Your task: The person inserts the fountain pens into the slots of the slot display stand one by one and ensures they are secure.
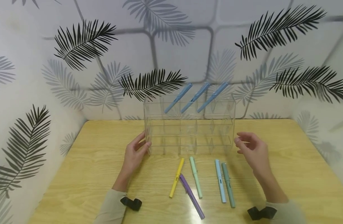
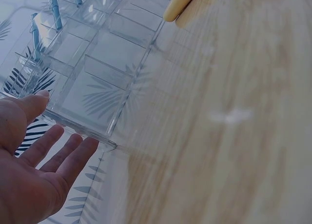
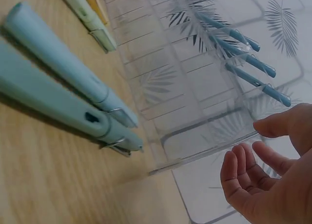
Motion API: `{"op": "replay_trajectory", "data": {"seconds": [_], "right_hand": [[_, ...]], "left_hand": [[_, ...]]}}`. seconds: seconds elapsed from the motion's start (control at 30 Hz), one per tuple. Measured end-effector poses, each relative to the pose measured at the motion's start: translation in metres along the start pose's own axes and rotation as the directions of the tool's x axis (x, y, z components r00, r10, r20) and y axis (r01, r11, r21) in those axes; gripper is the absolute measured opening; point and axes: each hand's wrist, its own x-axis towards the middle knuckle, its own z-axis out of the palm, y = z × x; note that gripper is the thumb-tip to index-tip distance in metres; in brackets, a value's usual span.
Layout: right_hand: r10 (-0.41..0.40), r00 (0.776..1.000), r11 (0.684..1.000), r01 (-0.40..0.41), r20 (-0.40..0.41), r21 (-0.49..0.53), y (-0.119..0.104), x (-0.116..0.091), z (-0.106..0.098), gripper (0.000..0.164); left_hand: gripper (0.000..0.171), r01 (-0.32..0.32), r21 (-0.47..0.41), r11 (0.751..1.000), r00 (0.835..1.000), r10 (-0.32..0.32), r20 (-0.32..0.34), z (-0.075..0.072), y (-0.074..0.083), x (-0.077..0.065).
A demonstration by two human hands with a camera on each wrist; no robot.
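Observation:
A clear plastic pen organizer (image 1: pixel 188 141) with tiers of small compartments stands upright on the table. Three blue pens (image 1: pixel 178 98) lean in its top tier. At its left side is my left hand (image 1: pixel 135 154), the thumb by the front edge and the fingertips (image 2: pixel 90 145) touching the outer wall, fairly straight. My right hand (image 1: pixel 253 152) is just off the right side, fingers loosely bent and holding nothing. In front of the organizer lie a yellow pen (image 1: pixel 177 178), a purple pen (image 1: pixel 192 196), a mint green pen (image 1: pixel 196 177), a light blue pen (image 1: pixel 220 181) and a dark green pen (image 1: pixel 228 185).
The wooden table (image 1: pixel 98 168) ends at a leaf-patterned backdrop (image 1: pixel 174 56) close behind the organizer. More backdrop rises along the left and right. The purple pen's upper end lies by the yellow pen; the light blue and dark green pens lie side by side.

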Motion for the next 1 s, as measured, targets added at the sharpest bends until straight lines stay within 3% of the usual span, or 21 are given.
{"op": "replay_trajectory", "data": {"seconds": [0.2, 0.57, 1.0], "right_hand": [[0.06, 0.993, 0.996, -0.053, 0.1, -0.07, 0.017, -0.016, 0.002, 0.037], [0.176, 0.959, 0.978, -0.144, 0.224, -0.154, 0.028, -0.034, 0.005, 0.048], [0.118, 0.946, 0.932, -0.001, 0.301, -0.362, 0.031, -0.042, 0.009, 0.041]], "left_hand": [[0.053, 0.005, 0.005, 1.0, 1.0, -0.005, 0.008, 0.0, 0.0, -0.001], [0.053, -0.013, 0.016, 1.0, 1.0, 0.013, 0.005, 0.0, 0.001, 0.0], [0.053, -0.024, 0.007, 1.0, 1.0, 0.024, 0.013, -0.001, -0.001, 0.0]]}}
